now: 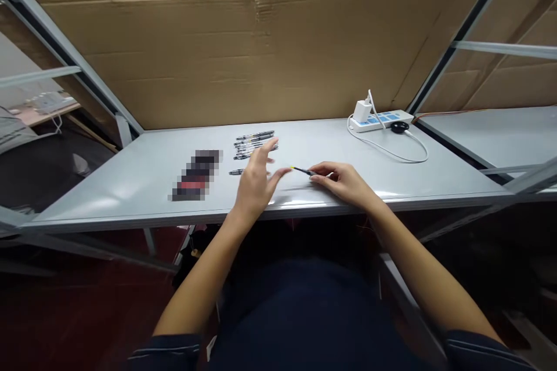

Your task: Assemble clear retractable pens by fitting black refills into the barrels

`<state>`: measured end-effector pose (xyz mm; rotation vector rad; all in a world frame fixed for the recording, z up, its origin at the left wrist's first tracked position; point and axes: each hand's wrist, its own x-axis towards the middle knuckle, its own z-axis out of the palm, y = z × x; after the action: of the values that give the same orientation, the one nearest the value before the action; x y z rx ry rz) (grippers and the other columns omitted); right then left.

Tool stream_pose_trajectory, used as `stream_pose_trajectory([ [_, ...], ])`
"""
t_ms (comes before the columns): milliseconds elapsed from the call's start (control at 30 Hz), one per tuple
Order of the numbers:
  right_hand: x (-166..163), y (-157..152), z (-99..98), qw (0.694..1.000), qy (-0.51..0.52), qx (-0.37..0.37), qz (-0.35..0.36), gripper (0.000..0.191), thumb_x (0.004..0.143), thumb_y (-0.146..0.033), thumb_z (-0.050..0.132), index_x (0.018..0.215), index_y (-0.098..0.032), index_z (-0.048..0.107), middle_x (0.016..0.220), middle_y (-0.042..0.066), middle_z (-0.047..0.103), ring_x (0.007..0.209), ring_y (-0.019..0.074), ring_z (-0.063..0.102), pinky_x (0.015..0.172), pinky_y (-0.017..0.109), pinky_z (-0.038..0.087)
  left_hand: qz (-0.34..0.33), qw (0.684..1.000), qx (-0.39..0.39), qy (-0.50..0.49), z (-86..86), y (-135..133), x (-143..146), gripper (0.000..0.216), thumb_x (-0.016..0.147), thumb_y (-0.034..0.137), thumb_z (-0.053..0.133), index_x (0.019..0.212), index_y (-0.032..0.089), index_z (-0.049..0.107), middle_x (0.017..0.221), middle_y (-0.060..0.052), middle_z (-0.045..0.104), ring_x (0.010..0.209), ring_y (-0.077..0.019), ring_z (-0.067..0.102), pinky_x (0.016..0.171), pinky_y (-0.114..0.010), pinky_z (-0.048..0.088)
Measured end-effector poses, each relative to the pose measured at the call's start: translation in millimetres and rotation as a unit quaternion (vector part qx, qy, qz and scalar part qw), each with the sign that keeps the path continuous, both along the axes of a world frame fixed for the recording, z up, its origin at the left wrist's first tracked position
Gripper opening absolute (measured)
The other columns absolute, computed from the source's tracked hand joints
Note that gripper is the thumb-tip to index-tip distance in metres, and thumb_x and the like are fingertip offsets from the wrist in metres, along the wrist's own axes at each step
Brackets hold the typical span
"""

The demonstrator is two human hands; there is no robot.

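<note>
Precariously, the right hand [342, 182] pinches a slim black yellow-tipped pen [302, 171] — the open left hand [256, 182] apart — so a loose grip could drop it onto the grey metal counter [122, 179].

Workroom: grey metal bench [108, 200], cardboard backing [217, 52], power strip [380, 121].

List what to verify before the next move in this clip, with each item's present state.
Right hand holding the black pen: ok, pinched between the fingers.
Left hand empty: ok, open with fingers spread.
Left fingertip touching the pen's yellow tip: cannot tell.
Loose pen apart from the pen group: ok.
Power strip cable away from both hands: ok.
Blurred object identifiable: not ok, pixelated.
</note>
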<state>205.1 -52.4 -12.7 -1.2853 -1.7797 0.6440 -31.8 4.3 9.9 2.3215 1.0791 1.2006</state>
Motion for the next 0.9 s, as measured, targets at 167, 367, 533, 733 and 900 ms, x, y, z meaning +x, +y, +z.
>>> stream_pose_trajectory([
  [167,-1.9,-2.2,3.1,0.999,-0.005,-0.011,-0.037,0.022,0.095,-0.036,0.065,0.111,-0.025,0.075,0.109,0.006,0.08,0.099,0.0246,0.073,0.083,0.038,0.056,0.095,0.962,0.076,0.243,-1.9,16.8,-31.1,0.033,0.101,0.021,0.049,0.129,0.02,0.067,0.143,-0.015,0.063,0.138,-0.033,0.054,0.115,-0.051,0.043],
  [367,-4.1,-4.8,4.1,0.999,-0.026,-0.007,-0.033,0.021,0.096,-0.037,0.064,0.11,-0.025,0.075,0.105,0.004,0.08,0.094,0.0236,0.073,0.084,0.038,0.056,0.088,0.959,0.043,0.267,-4.2,16.1,-42.4,0.031,0.096,0.012,0.045,0.102,0.019,0.075,0.106,-0.011,0.077,0.099,-0.0285,0.072,0.09,-0.039,0.055],
  [533,-3.2,-4.4,2.0,0.999,-0.041,0.008,-0.011,0.022,0.098,-0.036,0.061,0.111,-0.027,0.075,0.111,0.003,0.08,0.098,0.0235,0.072,0.085,0.037,0.056,0.002,0.97,0.043,0.24,-5.3,9.0,-24.8,0.036,0.1,0.01,0.038,0.115,0.02,0.068,0.117,-0.01,0.071,0.105,-0.0223,0.068,0.093,-0.034,0.054],
  [733,-2.0,-4.0,1.5,0.998,-0.058,0.02,0.006,0.022,0.098,-0.034,0.06,0.111,-0.025,0.076,0.112,0.005,0.079,0.099,0.0245,0.072,0.087,0.039,0.056,-0.063,0.979,0.023,0.192,-11.5,5.8,-14.1,0.04,0.104,0.023,0.046,0.143,0.021,0.052,0.109,-0.006,0.075,0.099,-0.0206,0.07,0.09,-0.034,0.055],
  [900,-1.9,-2.7,0.4,0.998,-0.059,0.022,0.008,0.022,0.098,-0.034,0.06,0.111,-0.025,0.076,0.112,0.004,0.079,0.099,0.024,0.072,0.087,0.038,0.055,-0.054,0.983,0.043,0.172,-11.5,9.0,-15.5,0.028,0.104,0.023,0.045,0.117,0.022,0.071,0.118,-0.007,0.075,0.111,-0.0235,0.068,0.097,-0.037,0.052],
])
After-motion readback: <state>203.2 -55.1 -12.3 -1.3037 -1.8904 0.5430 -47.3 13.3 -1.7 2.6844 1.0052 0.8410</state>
